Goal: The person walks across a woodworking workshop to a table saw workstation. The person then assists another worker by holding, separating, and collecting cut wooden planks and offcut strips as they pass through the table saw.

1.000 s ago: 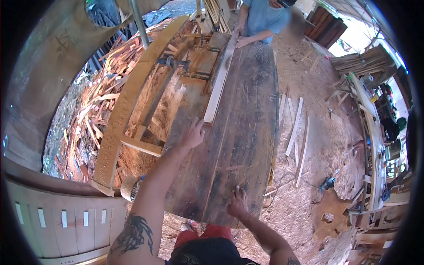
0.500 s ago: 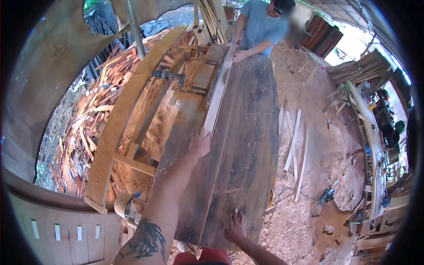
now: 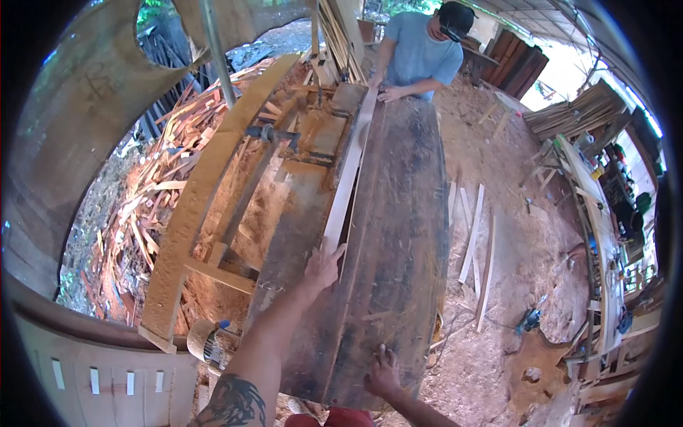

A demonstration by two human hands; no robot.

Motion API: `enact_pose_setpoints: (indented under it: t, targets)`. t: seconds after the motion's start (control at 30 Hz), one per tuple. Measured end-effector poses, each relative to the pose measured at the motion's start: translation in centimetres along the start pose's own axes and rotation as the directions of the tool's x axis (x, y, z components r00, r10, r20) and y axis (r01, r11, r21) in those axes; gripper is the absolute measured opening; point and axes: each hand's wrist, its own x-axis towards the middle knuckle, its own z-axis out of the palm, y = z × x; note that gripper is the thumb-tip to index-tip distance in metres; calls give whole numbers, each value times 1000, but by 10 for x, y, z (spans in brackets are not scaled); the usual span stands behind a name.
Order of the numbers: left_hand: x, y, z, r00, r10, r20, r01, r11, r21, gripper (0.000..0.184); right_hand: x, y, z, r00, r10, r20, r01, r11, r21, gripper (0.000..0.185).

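A long, pale wooden strip (image 3: 346,178) lies lengthwise on the dark, worn wooden worktable (image 3: 402,213). My left hand (image 3: 324,267) grips its near end, the arm stretched forward over the tabletop. A narrow dark gap shows along the strip's right side. Low on the table near me, my right hand (image 3: 383,372) rests on the bare boards with its fingers apart and slightly bent, holding nothing. At the far end another person (image 3: 423,53) bends over the strip, and that person's hands (image 3: 388,93) are on or beside it.
Left of the table runs a sawdust-covered wooden frame (image 3: 213,171) with a metal shaft fitting (image 3: 267,133). A motor-like part (image 3: 206,340) sits by the near left corner. Offcuts (image 3: 160,185) are heaped beyond. Loose strips (image 3: 475,242) lie on the floor to the right, near a long bench (image 3: 587,185).
The strip and my left hand have come nearer to me along the table. My right hand stays at almost the same place on the tabletop.
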Motion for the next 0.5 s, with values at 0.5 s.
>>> enact_pose_setpoints:
  t: [0.5]
  targets:
    - [-98,18,-11,995,-37,87,31,997,64,68,196,-7,-36,914,139,-382,22,921,388,50]
